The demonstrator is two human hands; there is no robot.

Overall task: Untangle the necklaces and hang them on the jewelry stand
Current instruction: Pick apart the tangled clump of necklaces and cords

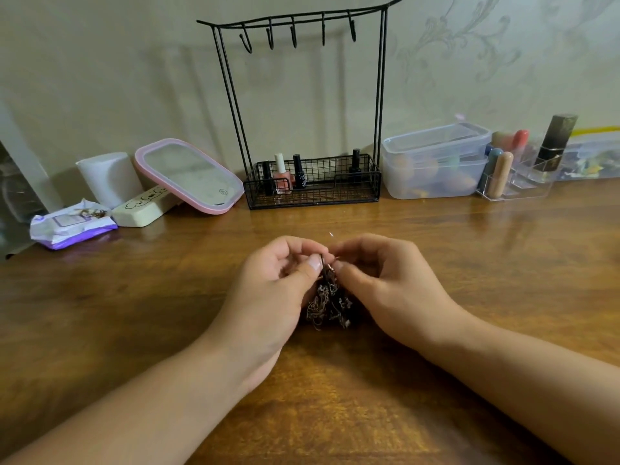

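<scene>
- Head view: my left hand (285, 280) and my right hand (379, 280) meet over the counter (469, 263), straight in front of the jewelry stand (302, 105) and well short of it.
- The tangled necklaces (330, 305) hang as one dark clump in the gap between my two palms. The top of the clump is caught at my fingertips and the bulk droops down toward the counter; I cannot tell whether the lowest loops touch the wood.
- The fingers of my left hand are curled, thumb and forefinger pinching a strand at the top of the clump. The fingers of my right hand are curled too, pinching the same top from the other side, their tips almost touching the left thumb.
- What the next move turns on: the clump's long axis runs roughly up and down, below both pinches, so I judge that easing the hands apart sideways is what would open the knot.
- Both hands are equally near the clump; neither is near the stand.
- The stand's five hooks (295, 35) are all bare, high on the top bar, up and away from my hands, so hanging is not yet begun.
- The nail polish bottles (281, 172) sit in the stand's wire basket (312, 196).
</scene>
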